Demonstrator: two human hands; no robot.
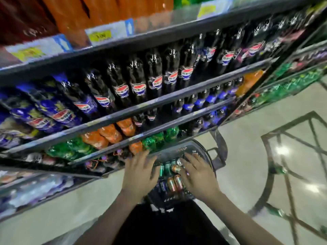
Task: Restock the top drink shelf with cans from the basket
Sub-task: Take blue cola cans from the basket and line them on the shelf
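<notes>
While both hands reach down over the basket (200,149), head view is motion-blurred, so detail is limited. Basket is dark, sits on the floor (238,156) just in front of the shelves (159,101), handle to its right. Cans (174,183) lie packed inside: orange, green and dark blue ones visible between the hands. Left hand (139,172) is above the basket's left edge, fingers spread and fairly straight, nothing in it. Right hand (198,175) is over the cans on the right side, fingers splayed and bent down toward them; fingertips look to be touching cans, but can't tell whether it grips one. Shelves hold rows of dark cola bottles (138,85), with orange and green bottles lower down. Upper shelf edge carries price tags (100,35).
</notes>
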